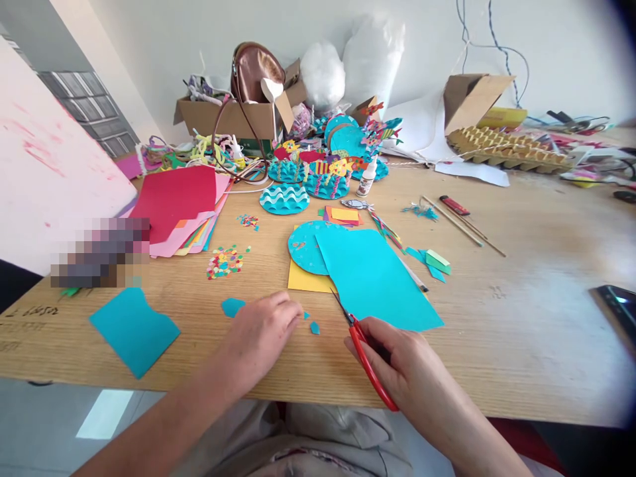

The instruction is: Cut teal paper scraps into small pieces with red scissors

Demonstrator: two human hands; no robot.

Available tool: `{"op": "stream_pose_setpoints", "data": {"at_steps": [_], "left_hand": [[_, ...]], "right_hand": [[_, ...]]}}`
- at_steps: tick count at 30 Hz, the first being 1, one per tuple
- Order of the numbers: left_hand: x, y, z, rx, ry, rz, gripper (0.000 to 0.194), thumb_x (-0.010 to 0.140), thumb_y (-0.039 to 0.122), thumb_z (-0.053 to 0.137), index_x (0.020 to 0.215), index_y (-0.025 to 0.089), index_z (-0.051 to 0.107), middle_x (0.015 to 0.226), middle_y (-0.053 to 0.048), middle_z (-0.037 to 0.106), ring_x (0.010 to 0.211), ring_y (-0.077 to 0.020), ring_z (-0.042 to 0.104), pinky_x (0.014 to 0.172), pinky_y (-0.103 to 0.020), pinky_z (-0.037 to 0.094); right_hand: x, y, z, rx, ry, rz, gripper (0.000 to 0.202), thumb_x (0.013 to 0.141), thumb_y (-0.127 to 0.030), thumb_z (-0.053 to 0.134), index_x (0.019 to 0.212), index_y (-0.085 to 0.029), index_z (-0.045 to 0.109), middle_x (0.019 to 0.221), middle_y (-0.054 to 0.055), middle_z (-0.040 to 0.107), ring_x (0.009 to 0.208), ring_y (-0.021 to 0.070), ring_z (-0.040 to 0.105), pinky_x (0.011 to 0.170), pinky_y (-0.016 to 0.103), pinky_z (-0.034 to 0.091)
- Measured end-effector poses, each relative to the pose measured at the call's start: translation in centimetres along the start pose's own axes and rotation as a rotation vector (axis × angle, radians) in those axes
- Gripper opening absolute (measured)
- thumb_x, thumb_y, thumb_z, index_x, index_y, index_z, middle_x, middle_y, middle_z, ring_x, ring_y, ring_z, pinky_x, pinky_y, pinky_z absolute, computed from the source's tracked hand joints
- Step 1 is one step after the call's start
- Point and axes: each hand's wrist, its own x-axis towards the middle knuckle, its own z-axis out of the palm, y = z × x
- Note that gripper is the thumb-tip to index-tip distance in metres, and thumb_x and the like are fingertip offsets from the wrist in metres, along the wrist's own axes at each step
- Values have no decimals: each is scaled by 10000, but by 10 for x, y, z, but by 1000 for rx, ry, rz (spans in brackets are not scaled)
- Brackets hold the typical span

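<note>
My right hand (397, 354) is closed around red-handled scissors (366, 361), their blades pointing away from me, close to the lower left edge of a large turquoise paper sheet (377, 278). My left hand (271, 331) rests low over the table with its fingers curled together; what the fingertips pinch, if anything, is hidden. Beside those fingertips lie small blue paper scraps (315, 328), and a bigger blue scrap (232, 307) sits left of the hand. Under the turquoise sheet are a round blue disc (308, 248) and yellow paper (308, 279).
A cut blue sheet (134, 331) lies at left, with coloured dots (226, 262) and stacked coloured papers (173, 202) behind. Paper fish crafts (325, 179), a glue bottle (367, 177) and a cardboard box (223, 122) stand at the back. Sticks (462, 225) and a phone (616, 318) lie right.
</note>
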Motion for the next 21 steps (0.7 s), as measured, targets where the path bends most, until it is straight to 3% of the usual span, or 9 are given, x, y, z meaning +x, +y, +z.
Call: {"op": "stream_pose_setpoints", "data": {"at_steps": [7, 21], "left_hand": [[27, -4, -3, 167, -137, 111, 35, 831, 176, 563, 813, 169, 593, 869, -45, 620, 813, -195, 591, 661, -284, 450], [32, -2, 0, 201, -195, 164, 124, 839, 111, 478, 775, 170, 565, 829, -46, 621, 757, -193, 584, 599, -279, 410]], "right_hand": [[-1, 5, 0, 6, 19, -17, 358, 919, -424, 332, 631, -223, 399, 548, -40, 502, 488, 121, 405, 470, 234, 277], [-1, 11, 1, 1, 30, -37, 356, 916, -412, 353, 620, -221, 399, 541, -39, 502, 489, 122, 427, 469, 229, 279]]}}
